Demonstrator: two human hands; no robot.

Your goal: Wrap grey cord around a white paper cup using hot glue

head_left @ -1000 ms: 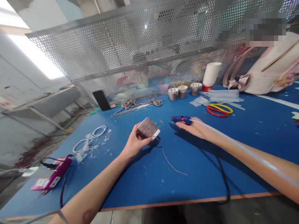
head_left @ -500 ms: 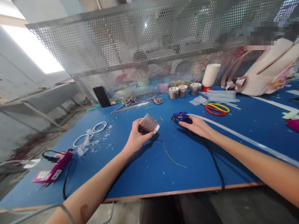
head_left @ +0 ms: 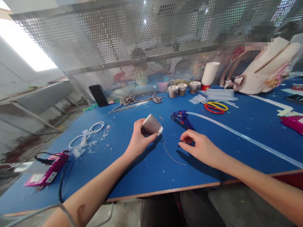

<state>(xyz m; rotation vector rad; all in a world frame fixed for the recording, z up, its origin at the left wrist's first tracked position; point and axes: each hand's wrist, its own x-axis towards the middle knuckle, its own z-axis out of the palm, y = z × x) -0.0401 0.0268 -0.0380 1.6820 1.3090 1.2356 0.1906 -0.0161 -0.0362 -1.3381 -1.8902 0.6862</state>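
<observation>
In my left hand is a paper cup wound with grey-brown cord, tipped on its side just above the blue table. A loose tail of the cord trails from it across the surface. My right hand hovers to the right of the cup, thumb and fingers curved apart, holding nothing. Just beyond those fingers a blue hot glue gun rests on the table, a long clear glue stick running out of its back toward the right edge.
Scissors with red and yellow handles, cord-wrapped cups and stacked paper cups stand toward the back. A phone leans against the perforated screen. White rings, scraps and a magenta power strip lie left. A backpack sits right.
My right hand has let go of the glue gun and drawn back toward me. The gun now lies on the table. My left hand still holds the cup.
</observation>
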